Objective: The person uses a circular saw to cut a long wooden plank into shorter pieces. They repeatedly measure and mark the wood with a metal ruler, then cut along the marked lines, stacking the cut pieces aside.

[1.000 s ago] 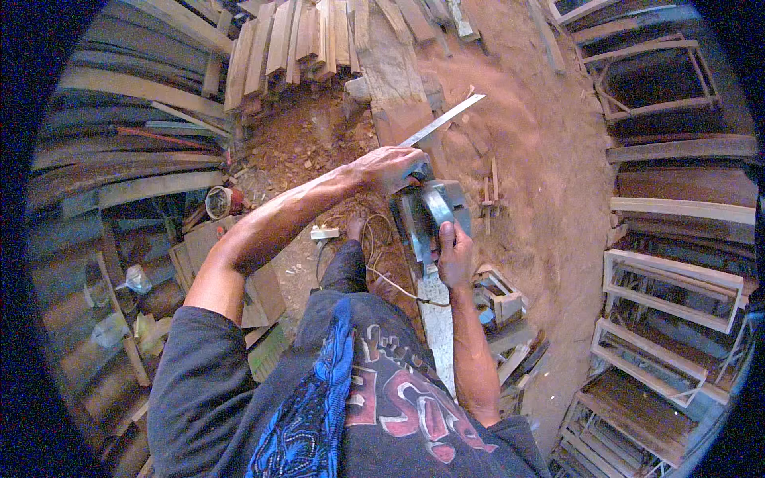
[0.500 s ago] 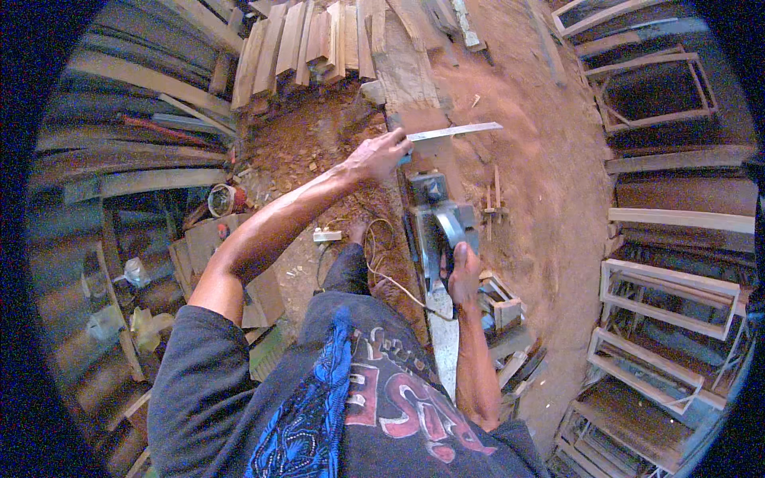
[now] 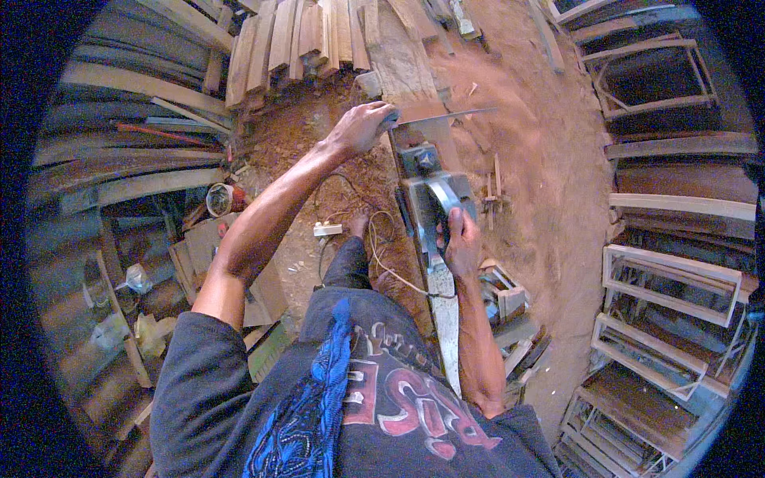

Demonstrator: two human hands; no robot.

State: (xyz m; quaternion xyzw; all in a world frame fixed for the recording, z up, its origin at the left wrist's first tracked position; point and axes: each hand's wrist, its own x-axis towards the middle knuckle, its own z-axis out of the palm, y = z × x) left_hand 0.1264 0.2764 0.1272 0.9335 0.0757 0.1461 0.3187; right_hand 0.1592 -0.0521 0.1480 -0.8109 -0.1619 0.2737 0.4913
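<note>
My left hand (image 3: 362,130) is closed on the handle end of a try square. Its thin metal blade (image 3: 450,117) points right, seen nearly edge-on, across a long wooden plank (image 3: 405,68). Nearer to me, my right hand (image 3: 461,245) is wrapped round the curved handle of an electric planer (image 3: 428,187). The planer lies along the line of the plank, its underside hidden. Behind it, a whitish, worn board surface (image 3: 443,323) runs back toward my body. A pale cord (image 3: 398,276) trails from the planer's rear to the left.
A white power strip (image 3: 327,229) lies on the dusty ground by my foot. Stacked planks (image 3: 299,36) stand far left, and a reddish tub (image 3: 225,199) sits at left. Wooden frames (image 3: 673,283) line the right side. A small wooden box-like piece (image 3: 506,296) is beside my right forearm.
My left hand has moved away from me and slightly left with the try square, whose blade has tilted from face-on to nearly edge-on. The planer and right hand have shifted only slightly.
</note>
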